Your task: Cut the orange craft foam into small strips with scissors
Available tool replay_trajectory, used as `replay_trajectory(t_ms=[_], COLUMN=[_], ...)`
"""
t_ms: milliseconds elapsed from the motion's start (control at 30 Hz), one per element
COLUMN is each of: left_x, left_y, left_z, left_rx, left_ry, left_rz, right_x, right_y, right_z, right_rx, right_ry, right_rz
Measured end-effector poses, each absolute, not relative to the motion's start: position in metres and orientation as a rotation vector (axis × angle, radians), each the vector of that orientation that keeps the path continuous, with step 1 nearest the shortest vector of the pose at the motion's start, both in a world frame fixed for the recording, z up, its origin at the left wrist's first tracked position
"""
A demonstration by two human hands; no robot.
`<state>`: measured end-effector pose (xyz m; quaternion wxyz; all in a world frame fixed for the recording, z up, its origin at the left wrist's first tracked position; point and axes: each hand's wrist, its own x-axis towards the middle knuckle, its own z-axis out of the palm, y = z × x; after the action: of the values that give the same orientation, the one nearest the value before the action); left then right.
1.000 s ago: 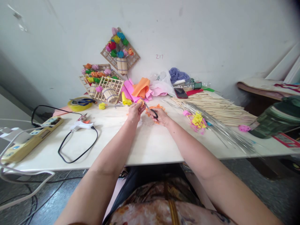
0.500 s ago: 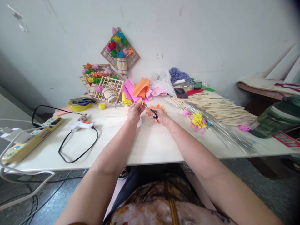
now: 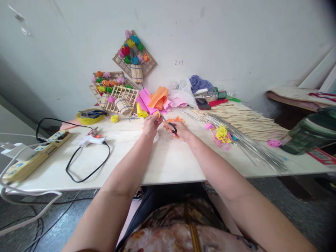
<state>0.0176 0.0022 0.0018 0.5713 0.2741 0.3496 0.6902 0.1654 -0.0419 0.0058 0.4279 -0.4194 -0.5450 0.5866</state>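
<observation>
My left hand (image 3: 151,125) pinches a small piece of orange crepe paper (image 3: 156,114) above the table. In my right hand (image 3: 180,130) is a pair of scissors (image 3: 172,127) with black handles, its blades pointing left toward the orange piece. Whether the blades touch the paper, I cannot tell. Cut orange paper scraps (image 3: 181,121) lie on the table around and beneath my right hand. Just behind both hands are an orange crepe sheet (image 3: 159,98), a pink crepe sheet (image 3: 146,100) and a yellow roll (image 3: 141,110).
On the left are a glue gun (image 3: 91,140), a power strip (image 3: 39,154) and yellow tape (image 3: 90,118). Stick lattices with paper flowers (image 3: 135,57) lean on the wall. Bamboo sticks (image 3: 246,122), wires (image 3: 244,143), a phone (image 3: 203,103) and a green bottle (image 3: 309,131) occupy the right.
Almost nothing differs. Both hands hold the same place, with the orange paper and scissors still in them.
</observation>
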Motion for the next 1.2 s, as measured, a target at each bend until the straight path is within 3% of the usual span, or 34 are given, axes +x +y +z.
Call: replay_trajectory(t_ms=[1200], left_x=[0.022], left_y=[-0.002], left_z=[0.003], left_rx=[0.664], left_ry=[0.821], left_rz=[1.576], right_x=[0.163], right_y=[-0.043], right_z=[0.009], right_rx=[-1.001], right_ry=[-1.329], right_rz=[1.467])
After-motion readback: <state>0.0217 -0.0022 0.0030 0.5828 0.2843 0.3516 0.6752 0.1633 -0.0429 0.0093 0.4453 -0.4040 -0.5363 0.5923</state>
